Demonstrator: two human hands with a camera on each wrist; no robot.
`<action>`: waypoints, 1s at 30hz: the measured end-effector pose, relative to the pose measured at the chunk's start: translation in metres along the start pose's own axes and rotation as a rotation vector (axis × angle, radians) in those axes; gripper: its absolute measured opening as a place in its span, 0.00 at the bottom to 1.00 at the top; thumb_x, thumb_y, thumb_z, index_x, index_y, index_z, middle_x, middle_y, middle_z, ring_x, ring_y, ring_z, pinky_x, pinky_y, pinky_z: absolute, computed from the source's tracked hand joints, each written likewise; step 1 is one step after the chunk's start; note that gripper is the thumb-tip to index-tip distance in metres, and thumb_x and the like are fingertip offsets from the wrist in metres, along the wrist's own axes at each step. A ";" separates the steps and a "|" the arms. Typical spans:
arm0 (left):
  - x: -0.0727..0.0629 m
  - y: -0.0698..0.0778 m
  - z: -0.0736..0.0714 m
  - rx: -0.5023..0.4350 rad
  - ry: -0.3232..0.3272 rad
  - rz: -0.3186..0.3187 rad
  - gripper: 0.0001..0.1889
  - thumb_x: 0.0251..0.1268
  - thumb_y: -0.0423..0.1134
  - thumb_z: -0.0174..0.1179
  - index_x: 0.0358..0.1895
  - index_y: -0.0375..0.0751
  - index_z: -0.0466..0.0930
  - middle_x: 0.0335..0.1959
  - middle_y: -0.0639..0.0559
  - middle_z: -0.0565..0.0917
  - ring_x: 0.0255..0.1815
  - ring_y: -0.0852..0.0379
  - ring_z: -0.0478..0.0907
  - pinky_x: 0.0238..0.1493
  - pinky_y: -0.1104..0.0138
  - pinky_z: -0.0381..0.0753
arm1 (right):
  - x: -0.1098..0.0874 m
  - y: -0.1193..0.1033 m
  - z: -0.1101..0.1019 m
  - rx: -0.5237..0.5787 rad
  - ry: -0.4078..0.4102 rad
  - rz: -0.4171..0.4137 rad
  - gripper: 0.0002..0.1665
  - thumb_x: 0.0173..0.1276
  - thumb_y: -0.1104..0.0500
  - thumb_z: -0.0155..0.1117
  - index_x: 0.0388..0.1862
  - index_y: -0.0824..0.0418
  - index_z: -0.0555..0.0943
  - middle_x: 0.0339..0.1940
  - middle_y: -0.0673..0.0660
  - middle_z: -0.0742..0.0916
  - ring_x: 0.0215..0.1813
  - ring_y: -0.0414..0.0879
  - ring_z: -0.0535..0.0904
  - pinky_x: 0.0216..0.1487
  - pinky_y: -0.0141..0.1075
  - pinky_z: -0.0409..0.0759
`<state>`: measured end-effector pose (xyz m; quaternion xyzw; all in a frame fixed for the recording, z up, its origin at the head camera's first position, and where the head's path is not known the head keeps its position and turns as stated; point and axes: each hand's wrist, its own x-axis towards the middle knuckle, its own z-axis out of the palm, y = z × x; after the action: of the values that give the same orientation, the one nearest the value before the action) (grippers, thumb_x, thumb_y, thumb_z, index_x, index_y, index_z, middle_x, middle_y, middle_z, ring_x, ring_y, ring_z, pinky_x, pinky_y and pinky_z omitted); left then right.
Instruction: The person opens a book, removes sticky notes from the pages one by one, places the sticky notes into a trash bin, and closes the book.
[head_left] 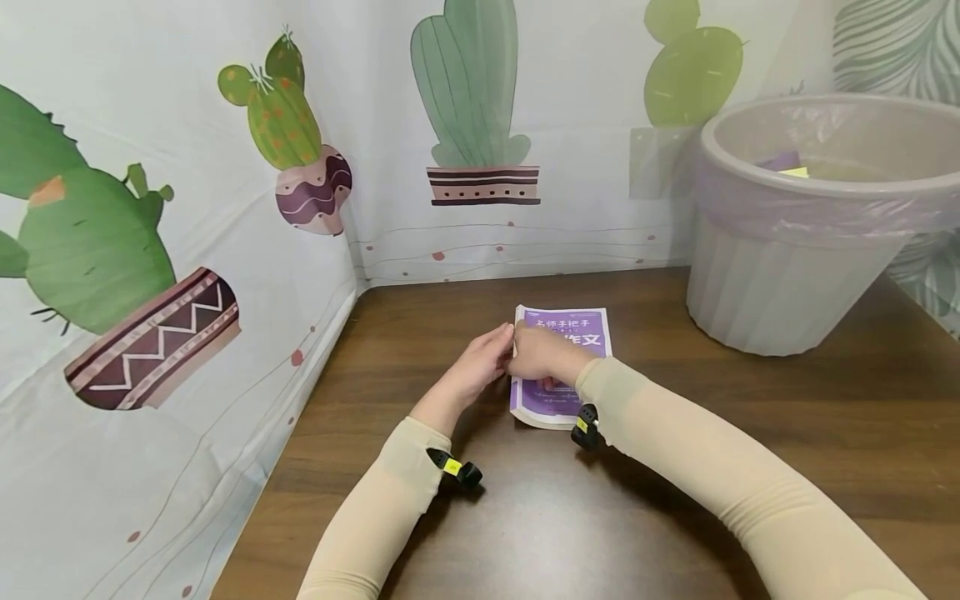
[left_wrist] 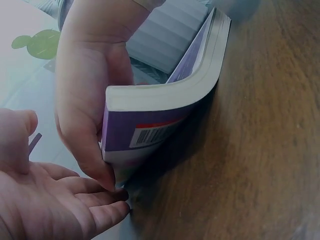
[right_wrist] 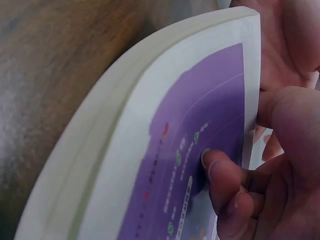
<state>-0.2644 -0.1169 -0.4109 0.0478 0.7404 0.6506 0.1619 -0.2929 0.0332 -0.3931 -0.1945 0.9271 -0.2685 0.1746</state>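
A purple-and-white paperback book (head_left: pixel 551 408) lies on the table with its left, spine side raised and its body bent, as the left wrist view shows. My right hand (head_left: pixel 546 350) grips that raised edge, the thumb over the spine and the other fingers on the front cover. Close beside the spine, my left hand (head_left: pixel 478 365) has its palm turned up and its fingers mostly straight, the tips by the lower edge of the book. Whether those fingertips touch the book I cannot tell. A barcode shows on the book's back cover in the left wrist view.
At the right rear stands a pale waste bin (head_left: pixel 772 275) with a thin liner over its rim; something purple and yellow (head_left: pixel 787 164) shows inside. A cactus-print curtain (head_left: pixel 585 242) borders the wooden table (head_left: pixel 825 433) at the back and left.
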 end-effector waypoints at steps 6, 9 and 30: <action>0.001 0.002 0.001 -0.011 -0.023 0.013 0.37 0.85 0.53 0.42 0.82 0.32 0.46 0.81 0.34 0.60 0.82 0.40 0.59 0.79 0.47 0.61 | 0.000 0.002 0.003 -0.008 -0.037 -0.005 0.36 0.68 0.52 0.67 0.69 0.66 0.67 0.21 0.58 0.85 0.12 0.46 0.79 0.14 0.37 0.78; 0.002 0.003 0.001 -0.009 -0.033 0.022 0.38 0.85 0.52 0.43 0.82 0.30 0.44 0.82 0.34 0.57 0.83 0.39 0.57 0.79 0.47 0.60 | -0.001 0.003 0.003 0.006 -0.056 -0.009 0.30 0.69 0.52 0.67 0.64 0.62 0.71 0.18 0.57 0.84 0.13 0.46 0.78 0.14 0.36 0.78; -0.001 0.010 -0.008 0.049 0.019 0.012 0.37 0.83 0.53 0.45 0.82 0.33 0.49 0.83 0.37 0.54 0.85 0.40 0.51 0.80 0.39 0.54 | 0.006 0.003 0.004 0.077 -0.185 0.037 0.50 0.65 0.50 0.74 0.81 0.55 0.58 0.15 0.56 0.81 0.14 0.48 0.78 0.14 0.37 0.73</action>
<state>-0.2671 -0.1238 -0.4005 0.0498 0.7574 0.6336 0.1497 -0.2970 0.0310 -0.3997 -0.1945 0.8995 -0.2816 0.2716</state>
